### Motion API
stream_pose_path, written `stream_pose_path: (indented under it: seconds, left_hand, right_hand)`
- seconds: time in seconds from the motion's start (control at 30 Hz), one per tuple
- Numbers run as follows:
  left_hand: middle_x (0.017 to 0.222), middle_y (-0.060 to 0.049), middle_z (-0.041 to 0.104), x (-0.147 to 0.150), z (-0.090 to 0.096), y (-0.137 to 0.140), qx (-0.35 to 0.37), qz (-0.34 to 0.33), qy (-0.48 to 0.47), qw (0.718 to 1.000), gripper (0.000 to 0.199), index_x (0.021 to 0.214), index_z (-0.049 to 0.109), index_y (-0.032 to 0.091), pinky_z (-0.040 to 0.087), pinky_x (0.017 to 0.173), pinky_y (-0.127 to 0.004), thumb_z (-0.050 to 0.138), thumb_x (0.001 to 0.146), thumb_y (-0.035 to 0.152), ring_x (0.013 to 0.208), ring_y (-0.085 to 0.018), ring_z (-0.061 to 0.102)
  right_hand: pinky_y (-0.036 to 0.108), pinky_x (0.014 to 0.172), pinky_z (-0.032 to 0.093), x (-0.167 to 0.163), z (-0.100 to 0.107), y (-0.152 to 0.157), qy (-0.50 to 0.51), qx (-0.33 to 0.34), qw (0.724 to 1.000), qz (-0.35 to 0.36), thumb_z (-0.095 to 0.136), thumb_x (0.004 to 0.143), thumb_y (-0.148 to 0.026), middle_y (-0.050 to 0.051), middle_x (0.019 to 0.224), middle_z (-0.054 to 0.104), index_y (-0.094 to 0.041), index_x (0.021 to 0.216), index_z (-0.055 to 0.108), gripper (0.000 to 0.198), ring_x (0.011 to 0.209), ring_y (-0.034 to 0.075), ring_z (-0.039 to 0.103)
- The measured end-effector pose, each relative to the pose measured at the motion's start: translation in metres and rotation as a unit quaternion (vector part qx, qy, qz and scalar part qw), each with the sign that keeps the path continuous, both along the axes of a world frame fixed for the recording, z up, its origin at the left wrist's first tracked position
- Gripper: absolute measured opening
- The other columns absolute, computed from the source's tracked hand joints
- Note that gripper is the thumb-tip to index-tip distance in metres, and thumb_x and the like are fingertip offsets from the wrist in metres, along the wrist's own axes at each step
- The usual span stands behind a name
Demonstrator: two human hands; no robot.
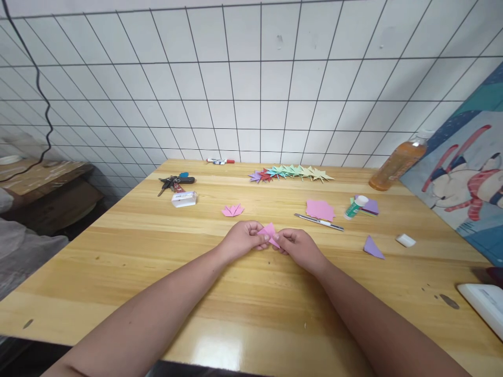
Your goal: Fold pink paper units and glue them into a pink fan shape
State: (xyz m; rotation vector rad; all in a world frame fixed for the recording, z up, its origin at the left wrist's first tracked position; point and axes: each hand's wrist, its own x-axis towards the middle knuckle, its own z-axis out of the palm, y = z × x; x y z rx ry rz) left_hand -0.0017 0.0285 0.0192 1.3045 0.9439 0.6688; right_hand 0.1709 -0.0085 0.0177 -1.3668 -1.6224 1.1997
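Note:
Between my two hands, just above the middle of the wooden table (pixel 165 272), is a small folded piece of pink paper (pixel 269 230). My left hand (pixel 244 239) pinches its left side, thumb on top. The right side is pinched by my right hand (pixel 296 246); its curled fingers are partly hidden under the paper. A pink pleated paper fan shape (pixel 233 210) lies a little beyond my left hand. Farther off to the right are pink paper sheets (pixel 320 210), with a slim utility knife (pixel 319 222) lying along their near edge.
Folded paper stars (pixel 293 172) line the back. Keys (pixel 175 181), a small white box (pixel 184 199) and a marker (pixel 220 161) lie left. Rightward are a glue stick (pixel 356 207), purple paper triangle (pixel 373 247), eraser (pixel 405 240), drink bottle (pixel 398 162) and white device (pixel 485 306).

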Motion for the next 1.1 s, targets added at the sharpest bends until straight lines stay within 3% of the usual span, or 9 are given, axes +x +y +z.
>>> stream_pose_path:
  seconds: [0.17, 0.4, 0.57, 0.77, 0.93, 1.1]
  left_hand:
    - [0.067, -0.006, 0.066, 0.0001, 0.001, 0.0008, -0.006, 0.01, 0.006, 1.0, 0.029, 0.07, 0.058, 0.01, 0.047, 0.058, -0.022, 0.07, 0.062, 0.035, 0.059, -0.011, 0.06]
    - [0.07, -0.006, 0.066, -0.0018, 0.0015, 0.0004, -0.019, -0.01, 0.003, 1.0, 0.031, 0.079, 0.061, 0.011, 0.047, 0.058, -0.019, 0.071, 0.062, 0.034, 0.061, -0.01, 0.06]
    - [0.072, -0.008, 0.067, -0.0037, 0.0036, 0.001, -0.027, 0.011, 0.019, 0.999, 0.032, 0.079, 0.063, 0.011, 0.046, 0.054, -0.018, 0.067, 0.065, 0.039, 0.061, -0.011, 0.062]
    - [0.066, -0.008, 0.067, -0.0011, 0.002, -0.0026, -0.02, -0.029, 0.045, 0.998, 0.035, 0.076, 0.064, 0.011, 0.047, 0.055, -0.02, 0.068, 0.062, 0.043, 0.06, -0.013, 0.062]
    - [0.072, -0.009, 0.068, 0.0025, 0.0032, -0.0074, -0.019, -0.034, 0.055, 0.998, 0.038, 0.081, 0.063, 0.012, 0.048, 0.056, -0.021, 0.064, 0.065, 0.047, 0.062, -0.014, 0.064]
    - [0.066, -0.007, 0.068, 0.0023, 0.0032, -0.0059, -0.016, -0.019, 0.075, 0.997, 0.037, 0.081, 0.064, 0.013, 0.047, 0.054, -0.02, 0.064, 0.065, 0.046, 0.061, -0.014, 0.064]
  right_hand:
    - [0.022, 0.055, 0.041, -0.001, -0.0037, -0.0001, -0.028, 0.024, 0.999, -0.009, 0.054, 0.073, -0.038, 0.0, 0.064, 0.063, -0.018, 0.068, 0.062, 0.022, 0.058, 0.012, 0.055]
    - [0.022, 0.054, 0.042, 0.0009, -0.0042, 0.0012, -0.037, 0.006, 0.999, -0.009, 0.054, 0.073, -0.039, 0.001, 0.06, 0.063, -0.018, 0.063, 0.06, 0.024, 0.056, 0.013, 0.055]
    - [0.022, 0.052, 0.04, 0.0008, -0.0033, 0.0002, -0.039, 0.003, 0.999, -0.008, 0.056, 0.072, -0.04, 0.0, 0.059, 0.061, -0.017, 0.062, 0.059, 0.025, 0.054, 0.012, 0.053]
    - [0.02, 0.049, 0.042, -0.0051, -0.0022, -0.0011, 0.053, 0.011, 0.997, -0.057, 0.058, 0.071, -0.036, 0.001, 0.07, 0.061, -0.017, 0.087, 0.059, 0.024, 0.057, 0.011, 0.054]
    - [0.021, 0.049, 0.041, -0.0052, -0.0035, 0.001, 0.023, 0.025, 0.996, -0.082, 0.059, 0.07, -0.035, 0.002, 0.064, 0.062, -0.016, 0.068, 0.059, 0.019, 0.053, 0.01, 0.051]
    - [0.021, 0.048, 0.041, -0.0032, -0.0066, 0.0031, 0.013, 0.027, 0.997, -0.076, 0.058, 0.069, -0.034, 0.001, 0.063, 0.061, -0.016, 0.069, 0.06, 0.018, 0.052, 0.011, 0.052]
